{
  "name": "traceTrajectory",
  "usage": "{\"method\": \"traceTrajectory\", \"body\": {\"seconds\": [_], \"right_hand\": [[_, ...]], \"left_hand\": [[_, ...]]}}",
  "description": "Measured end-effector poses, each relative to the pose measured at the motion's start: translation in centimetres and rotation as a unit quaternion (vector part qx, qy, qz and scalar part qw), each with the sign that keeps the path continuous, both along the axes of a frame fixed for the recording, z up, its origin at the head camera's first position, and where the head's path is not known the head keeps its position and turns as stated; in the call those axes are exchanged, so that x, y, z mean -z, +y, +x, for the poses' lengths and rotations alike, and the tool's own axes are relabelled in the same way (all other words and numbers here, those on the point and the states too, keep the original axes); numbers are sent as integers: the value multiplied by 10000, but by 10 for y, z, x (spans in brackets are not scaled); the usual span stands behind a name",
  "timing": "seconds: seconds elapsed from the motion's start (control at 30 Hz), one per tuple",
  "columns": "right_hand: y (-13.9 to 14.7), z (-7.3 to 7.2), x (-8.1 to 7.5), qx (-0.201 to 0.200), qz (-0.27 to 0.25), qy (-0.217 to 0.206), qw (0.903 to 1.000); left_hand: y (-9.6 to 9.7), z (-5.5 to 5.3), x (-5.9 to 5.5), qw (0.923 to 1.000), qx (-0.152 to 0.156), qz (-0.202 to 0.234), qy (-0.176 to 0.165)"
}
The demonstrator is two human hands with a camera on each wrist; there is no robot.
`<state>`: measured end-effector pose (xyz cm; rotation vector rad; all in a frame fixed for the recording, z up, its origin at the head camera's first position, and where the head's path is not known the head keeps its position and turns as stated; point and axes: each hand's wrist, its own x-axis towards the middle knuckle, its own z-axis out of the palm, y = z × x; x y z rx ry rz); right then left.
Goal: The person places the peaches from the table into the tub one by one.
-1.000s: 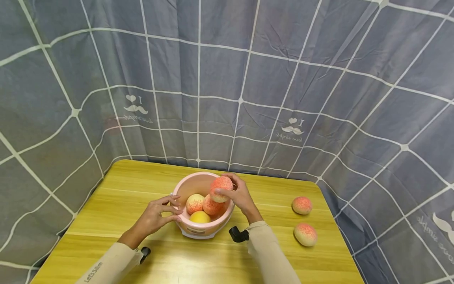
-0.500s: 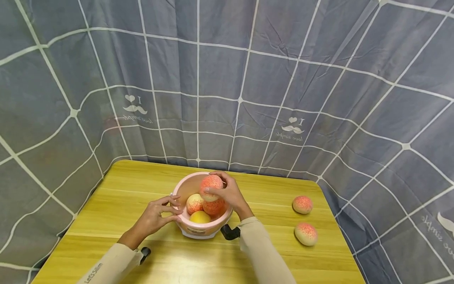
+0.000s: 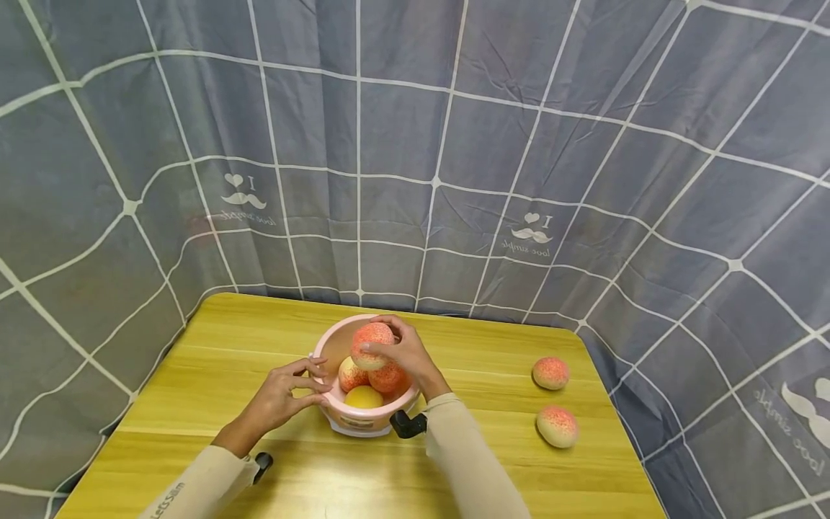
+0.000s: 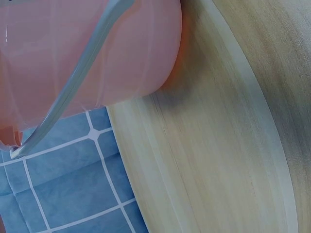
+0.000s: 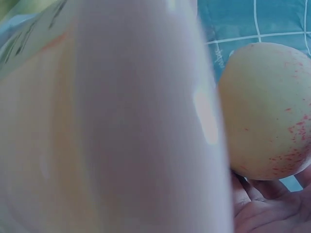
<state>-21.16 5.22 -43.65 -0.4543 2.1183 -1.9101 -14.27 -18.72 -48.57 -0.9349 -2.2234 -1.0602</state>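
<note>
A pink bucket (image 3: 346, 418) stands on the wooden table. My left hand (image 3: 279, 396) grips its left rim, thumb toward the near side. Above the bucket's opening my right hand (image 3: 410, 355) holds a red-speckled peach (image 3: 372, 344) between thumb and fingers. The same peach (image 5: 267, 109) shows its pale side in the right wrist view, beyond the blurred bucket wall (image 5: 150, 121). Inside the bucket lie a pale peach with red speckles (image 3: 350, 375), a redder peach (image 3: 387, 378) and a yellow fruit (image 3: 364, 397). The left wrist view shows the bucket's grey handle (image 4: 80, 73) hanging against its side.
Two more peaches lie at the table's right side, one farther back (image 3: 550, 373) and one nearer (image 3: 557, 427). A grey curtain (image 3: 402, 216) with white grid lines surrounds the back and sides of the wooden table (image 3: 214, 346). Black mounts (image 3: 408, 424) sit at both wrists.
My right hand has carried the peach leftward, from the bucket's right rim to over the middle of its opening. The left hand has stayed at the rim.
</note>
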Motion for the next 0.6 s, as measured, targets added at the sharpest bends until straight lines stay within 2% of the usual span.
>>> {"method": "traceTrajectory", "body": {"seconds": [0.13,0.43,0.6], "right_hand": [[-7,1,-1,28,71,-55,10000],[-20,1,3,99,283,203,9993],[-24,2,3,139,301,177,9993]], "left_hand": [[-1,0,0,10000,5,4,-11],[-1,1,-1,10000,8,23,-88],[-2,1,-1,10000,16,14,-98]]}}
